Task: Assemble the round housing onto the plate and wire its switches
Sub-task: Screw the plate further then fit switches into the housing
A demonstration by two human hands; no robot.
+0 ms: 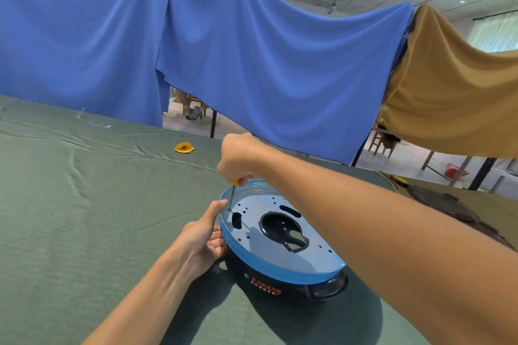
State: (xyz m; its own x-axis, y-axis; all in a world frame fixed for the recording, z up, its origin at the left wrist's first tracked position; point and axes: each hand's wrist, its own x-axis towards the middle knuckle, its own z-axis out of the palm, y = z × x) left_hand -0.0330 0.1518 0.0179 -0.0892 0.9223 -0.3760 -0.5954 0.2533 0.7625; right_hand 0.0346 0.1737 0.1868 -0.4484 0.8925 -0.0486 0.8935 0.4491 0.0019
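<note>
A round black housing [280, 281] with red and white lettering sits on the green table. On top of it lies a round plate [269, 246] covered in blue film, with several holes and a large central opening. My right hand [241, 158] grips a yellow-handled screwdriver [233, 194] held upright, its tip on a screw near the plate's left edge. My left hand [206, 235] holds the left side of the housing, thumb pressed against the plate's rim beside the screwdriver tip.
The green cloth-covered table [84, 218] spreads to the left. A small yellow dish [184, 147] with dark bits lies farther back. Dark round parts [448, 207] are stacked at the right. Blue and tan curtains [252, 50] hang behind the table.
</note>
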